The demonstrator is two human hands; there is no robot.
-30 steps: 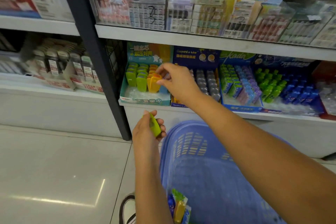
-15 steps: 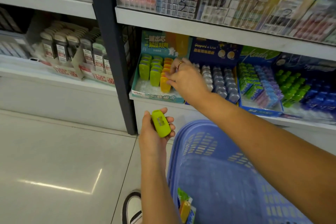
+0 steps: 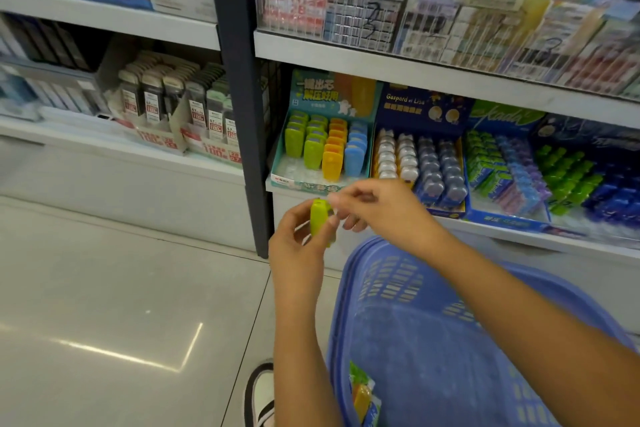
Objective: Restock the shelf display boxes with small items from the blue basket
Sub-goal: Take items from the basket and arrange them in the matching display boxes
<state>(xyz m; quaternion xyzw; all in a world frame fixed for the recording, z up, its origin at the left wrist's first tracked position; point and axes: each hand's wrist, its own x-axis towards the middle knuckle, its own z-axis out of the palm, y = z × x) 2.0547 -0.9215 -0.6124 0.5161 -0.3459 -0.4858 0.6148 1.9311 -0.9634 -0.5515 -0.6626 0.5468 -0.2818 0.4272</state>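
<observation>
My left hand holds a small lime-green plastic item upright in front of the lower shelf. My right hand has come down beside it, and its fingertips pinch the item's top edge. Just behind the hands stands the teal display box with rows of green, orange and blue items. The blue basket hangs under my right forearm. A few packaged items lie at its bottom left.
More display boxes sit to the right: a dark blue one with white and grey items, then boxes of green, purple and blue pieces. A dark shelf post rises left of the teal box. My shoe is on the tiled floor.
My right hand has left the teal box and dropped to the green item. My left hand has lifted that item up toward the shelf. The view has shifted right.
</observation>
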